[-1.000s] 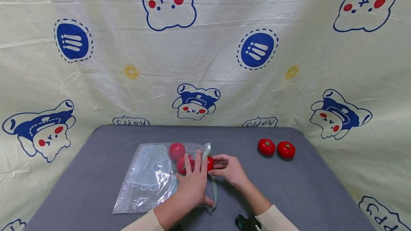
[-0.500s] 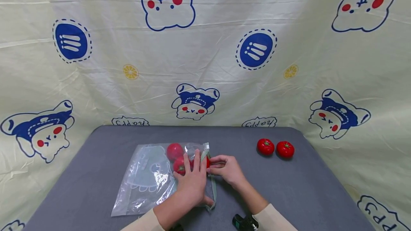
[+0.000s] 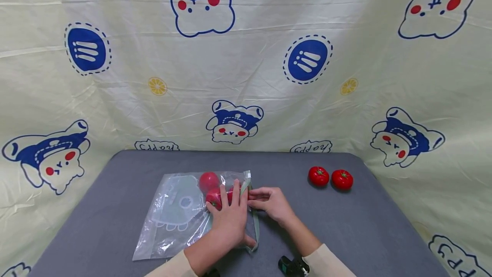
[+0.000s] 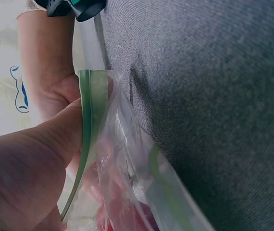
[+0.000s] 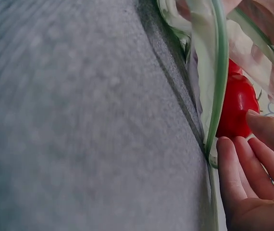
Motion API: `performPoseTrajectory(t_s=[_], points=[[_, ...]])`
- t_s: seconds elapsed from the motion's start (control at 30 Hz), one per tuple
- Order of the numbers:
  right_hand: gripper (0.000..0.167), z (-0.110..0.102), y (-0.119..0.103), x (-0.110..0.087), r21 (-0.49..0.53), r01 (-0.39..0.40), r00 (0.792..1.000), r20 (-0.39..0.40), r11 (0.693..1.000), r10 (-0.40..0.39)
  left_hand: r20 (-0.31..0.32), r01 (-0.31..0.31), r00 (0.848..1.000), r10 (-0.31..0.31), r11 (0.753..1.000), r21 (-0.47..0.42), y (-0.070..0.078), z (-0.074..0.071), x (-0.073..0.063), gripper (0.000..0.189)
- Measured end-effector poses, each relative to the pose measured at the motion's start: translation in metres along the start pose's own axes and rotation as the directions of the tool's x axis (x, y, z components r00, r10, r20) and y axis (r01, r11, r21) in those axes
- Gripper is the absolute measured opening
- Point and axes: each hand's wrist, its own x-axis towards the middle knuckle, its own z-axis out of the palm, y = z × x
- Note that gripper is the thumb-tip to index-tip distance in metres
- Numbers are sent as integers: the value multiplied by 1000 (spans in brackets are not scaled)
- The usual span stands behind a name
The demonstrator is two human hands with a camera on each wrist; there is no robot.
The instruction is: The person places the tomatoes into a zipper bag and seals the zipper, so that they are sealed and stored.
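Note:
A clear plastic zip bag printed with a pale cartoon figure lies flat, its mouth to the right. Two red tomatoes show through its plastic. My left hand spreads its straight fingers over the bag's top layer, and its thumb reaches to the mouth's near end by the green strip. A third tomato sits just inside the mouth, partly hidden by the left hand in the head view. My right hand has its thumb and fingertips on that tomato's outer side.
Two more tomatoes rest side by side at the back right of the grey table. A cream cloth with cartoon prints hangs behind the table. Black wrist devices are at the front edge of view.
The third tomato has gone left through the mouth, deeper into the bag, with the right hand following slightly. One tomato inside has shifted a little left. The left hand stays put.

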Motion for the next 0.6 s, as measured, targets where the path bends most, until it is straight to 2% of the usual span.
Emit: performPoseTrajectory(t_s=[0.27,0.6], points=[[36,-7,0,-2,27,-40,998,55,999,39,8,2,1000,-2,1000,1,-1,1,1,135],[37,-10,0,-4,23,-48,998,47,999,46,3,-4,1000,4,1000,8,-1,2,1,134]])
